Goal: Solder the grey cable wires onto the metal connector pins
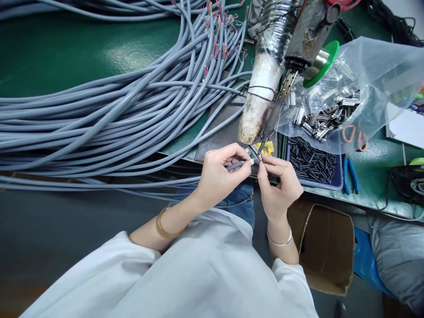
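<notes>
My left hand (220, 174) pinches the end of a grey cable (235, 166) between thumb and fingertips, its thin coloured wires fanned toward a small metal pin connector (254, 152). Opposite it, my right hand (280, 183) is closed at the fingertips on the connector's near right end. The tip of a mounted soldering iron (281, 99) comes down right at the connector; whether it touches the pins I cannot tell. Beside the iron hangs a plastic-wrapped white tube (263, 86). A yellow piece (267, 147) lies just behind my right fingers.
Many grey cables (132, 119) with stripped ends cover the bench's left. At right are a green-rimmed solder spool (334, 57), a clear bag (377, 75) of metal connectors, a bin (338, 182) of black sleeves and blue-handled pliers (351, 174). A cardboard box (327, 247) stands below.
</notes>
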`<state>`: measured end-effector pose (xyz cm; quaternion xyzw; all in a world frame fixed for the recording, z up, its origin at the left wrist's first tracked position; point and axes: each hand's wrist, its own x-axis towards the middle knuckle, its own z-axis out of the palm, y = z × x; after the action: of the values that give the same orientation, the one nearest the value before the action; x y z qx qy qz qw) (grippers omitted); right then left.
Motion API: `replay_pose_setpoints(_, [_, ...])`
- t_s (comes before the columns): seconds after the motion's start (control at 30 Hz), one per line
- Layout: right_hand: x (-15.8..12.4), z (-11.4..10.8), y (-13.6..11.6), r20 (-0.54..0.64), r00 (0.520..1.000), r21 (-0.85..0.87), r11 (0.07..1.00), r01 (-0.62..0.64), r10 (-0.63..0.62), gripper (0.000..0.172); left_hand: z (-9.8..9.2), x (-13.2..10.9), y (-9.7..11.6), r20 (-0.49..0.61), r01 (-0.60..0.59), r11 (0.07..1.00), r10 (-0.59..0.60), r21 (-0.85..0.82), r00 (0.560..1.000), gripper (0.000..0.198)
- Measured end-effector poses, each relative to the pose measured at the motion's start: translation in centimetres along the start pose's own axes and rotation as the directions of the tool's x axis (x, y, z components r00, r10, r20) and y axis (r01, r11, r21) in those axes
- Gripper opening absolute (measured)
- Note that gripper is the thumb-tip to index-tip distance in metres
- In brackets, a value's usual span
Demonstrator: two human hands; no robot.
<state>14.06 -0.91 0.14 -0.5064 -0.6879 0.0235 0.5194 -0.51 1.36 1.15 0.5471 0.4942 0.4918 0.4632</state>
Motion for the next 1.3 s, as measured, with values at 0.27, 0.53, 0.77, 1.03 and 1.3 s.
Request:
replay_pose_setpoints(0.27, [0.7, 0.0, -0.4, -0.004, 0.999, -0.033, 0.999, 0.039, -0.04, 0.021, -0.4, 0.3, 1.3, -0.032, 0.017, 1.0, -0.017, -0.008, 0.999, 0.006])
replay_pose_setpoints(0.53, [-0.7, -0.5, 0.2, 0.065, 0.984, -0.122, 0.978, 0.172, -0.165, 0.021, -0.9, 0.3, 0.5, 0.104, 0.139, 0.987, -0.13, -0.083, 0.986, 0.008])
replay_pose_setpoints(0.77, [-1.8, -1.3, 1.2, 0.028, 0.981, 0.115, 0.976, 0.186, -0.19, 0.015, -2.3, 0.4, 1.4, 0.488, 0.444, 0.845, -0.264, -0.299, 0.832, 0.019])
replay_pose_setpoints(1.03, [-1.9, -1.1, -0.2, 0.001, 0.999, 0.17, 0.985, 0.032, -0.033, 0.017, -3.4, -0.7, 1.7, 0.452, 0.374, 0.879, -0.216, -0.296, 0.865, 0.019])
replay_pose_setpoints(1.3, [-1.2, -1.5, -2.3, 0.142, 0.874, 0.347, 0.803, -0.484, 0.465, 0.013, -3.8, -1.6, 1.2, 0.409, 0.259, 0.89, -0.092, -0.375, 0.908, 0.014])
